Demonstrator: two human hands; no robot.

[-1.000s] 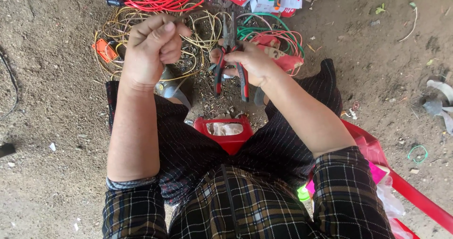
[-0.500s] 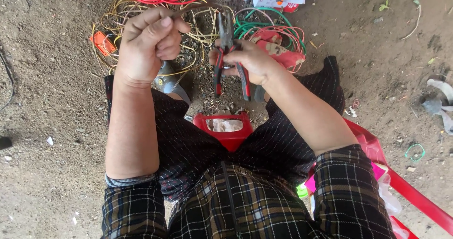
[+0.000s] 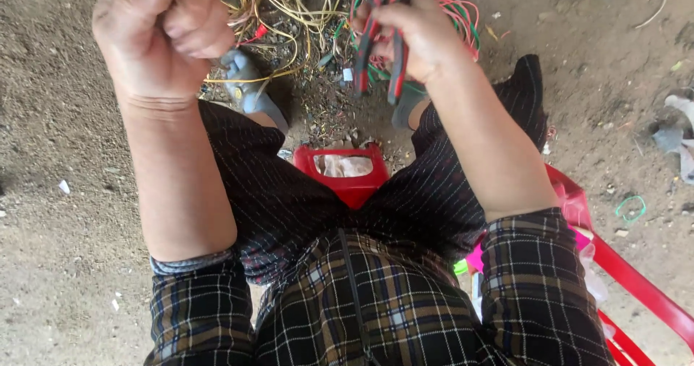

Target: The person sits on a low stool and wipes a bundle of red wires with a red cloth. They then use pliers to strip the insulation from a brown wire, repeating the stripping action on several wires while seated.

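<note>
My left hand (image 3: 163, 37) was up high and curled into a tight fist. I could not tell if a wire was inside it, because my fingers hid that part. My right hand (image 3: 419, 33) had its grip closed around a pair of pliers (image 3: 377, 51) with red and black handles. The handles pointed down toward me, and the nose of the pliers pointed up, away from me, at the top edge of the view.

Past my hands, on the dirt floor (image 3: 58, 156), lay a messy pile of wires. The yellow wires (image 3: 289, 11) were between my two hands. The red and green wires (image 3: 459, 15) were just behind my right hand. Small bits of cut wire (image 3: 336, 116) lay on the dirt below the pliers.

I sat on a red plastic stool (image 3: 345, 174), and its front edge showed between my knees. My grey shoe (image 3: 249, 91) was just under my left fist. A green rubber band (image 3: 630, 208) lay well off to my right.
</note>
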